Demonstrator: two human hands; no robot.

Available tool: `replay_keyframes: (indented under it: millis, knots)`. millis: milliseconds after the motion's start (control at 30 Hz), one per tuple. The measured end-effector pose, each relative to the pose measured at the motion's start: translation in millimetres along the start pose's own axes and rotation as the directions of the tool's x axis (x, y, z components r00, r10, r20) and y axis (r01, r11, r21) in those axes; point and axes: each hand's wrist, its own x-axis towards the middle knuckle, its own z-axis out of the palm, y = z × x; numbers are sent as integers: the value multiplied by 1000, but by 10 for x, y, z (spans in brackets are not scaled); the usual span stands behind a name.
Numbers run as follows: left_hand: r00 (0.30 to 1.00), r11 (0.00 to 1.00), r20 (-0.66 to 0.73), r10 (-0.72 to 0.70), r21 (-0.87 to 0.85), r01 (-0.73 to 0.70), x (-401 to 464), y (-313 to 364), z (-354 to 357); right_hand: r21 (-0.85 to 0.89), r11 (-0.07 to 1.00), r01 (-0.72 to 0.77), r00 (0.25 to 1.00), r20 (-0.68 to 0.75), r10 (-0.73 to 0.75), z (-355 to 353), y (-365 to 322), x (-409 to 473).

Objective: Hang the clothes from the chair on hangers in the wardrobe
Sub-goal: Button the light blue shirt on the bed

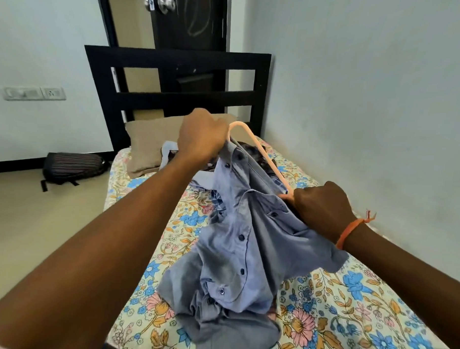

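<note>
Head view: left hand (201, 138) is closed around the upper bend of a peach hanger (261, 152) together with the collar edge of a grey-blue shirt (236, 243). Right hand (321, 207), wearing an orange wrist thread (350, 229), grips the hanger's lower end and shirt fabric. Shirt hangs between both hands, its hem bunched on the floral bed (362, 306). Further clothes lie near the pillow (148, 141). Backpack (71, 166) rests on the floor.
</note>
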Motion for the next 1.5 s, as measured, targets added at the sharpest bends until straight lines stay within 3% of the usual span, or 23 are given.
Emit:
replay_keyframes:
  millis: [67,167,233,300,367,433,500,567,633,700,800,867,933,1034,1100,1167,1234,1334,1400,1500]
  knots:
    - [982,981,113,-154,-98,166,-3,-42,-13,31,999,28,998,64,-30,75,-15,-60]
    - [893,912,331,-304,-168,373,-59,-146,-34,58,996,63,984,162,-72,141,-108,-123]
    - [871,911,394,-294,-160,380,-76,-226,-4,27,995,97,950,294,-101,92,-177,-120]
    - [914,959,347,-212,-105,262,-64,-307,75,81,996,44,924,375,-72,32,-227,-111]
    - [966,994,244,-89,81,72,-95,-354,149,240,971,-7,955,290,-65,16,-271,-85]
    - [990,987,140,0,161,-23,-164,-384,203,295,955,-19,973,223,-50,65,-304,-79]
    - [989,998,139,-56,31,52,-138,-441,219,288,957,36,984,160,-85,171,-329,-112]
    - [950,978,258,-176,-66,199,-61,-497,166,283,955,86,983,131,-127,225,-327,-154]
    - [929,971,300,-216,-34,236,13,-557,70,286,951,120,983,102,-155,255,-312,-201]
    - [972,989,201,-121,111,100,51,-604,-18,250,956,153,980,86,-179,251,-308,-203]
    - [987,925,99,130,346,-156,-10,-523,-17,149,970,193,965,148,-215,257,-372,-140]
    - [950,832,131,282,460,-310,-89,-347,21,92,965,245,952,163,-258,277,-438,-97]
    - [869,713,283,405,497,-494,-163,-187,83,84,951,299,938,159,-309,302,-492,15]
    - [759,695,539,366,384,-608,-295,-149,175,173,934,311,933,129,-335,213,-482,242]
    - [735,694,570,368,358,-625,-386,-297,268,211,949,235,964,77,-256,108,-399,419]
    - [762,740,450,466,274,-614,-470,-529,365,230,969,87,993,57,-102,82,-278,547]
    - [840,868,275,467,38,-495,-592,-732,411,255,962,-94,976,216,38,144,-172,610]
    - [930,918,147,338,-270,-291,-795,-939,458,230,969,-85,901,433,-23,313,-202,608]
    - [955,915,86,283,-324,-241,-909,-1072,520,198,980,-32,872,484,-69,376,-258,592]
    - [993,950,34,110,-299,-95,-1097,-1403,619,214,975,-52,901,431,-47,273,-235,675]
